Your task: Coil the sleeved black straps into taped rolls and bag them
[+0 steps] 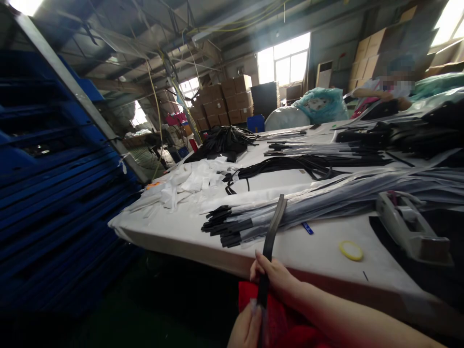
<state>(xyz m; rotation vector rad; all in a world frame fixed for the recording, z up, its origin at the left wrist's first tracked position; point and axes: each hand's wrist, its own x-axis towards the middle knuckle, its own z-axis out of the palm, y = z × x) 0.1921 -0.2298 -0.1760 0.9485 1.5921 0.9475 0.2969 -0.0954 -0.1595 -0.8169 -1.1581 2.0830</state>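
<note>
A long black strap (272, 232) rises from my lap toward the table edge, its top end near a heap of bagged straps (275, 217). My right hand (272, 274) is closed around the strap's middle, just below the table's front edge. My left hand (247, 328) grips the strap lower down, at the bottom of the view, with only the fingers and part of the palm showing. Red cloth (286, 319) lies under both hands.
A white-covered table (326, 246) carries black strap piles (319, 164), white cloth pieces (188, 183), a yellow tape roll (351, 250) and a grey tape dispenser (409, 227). Blue pallets (54, 193) stand stacked left. A person (387, 92) works at the far right; cardboard boxes (228, 101) behind.
</note>
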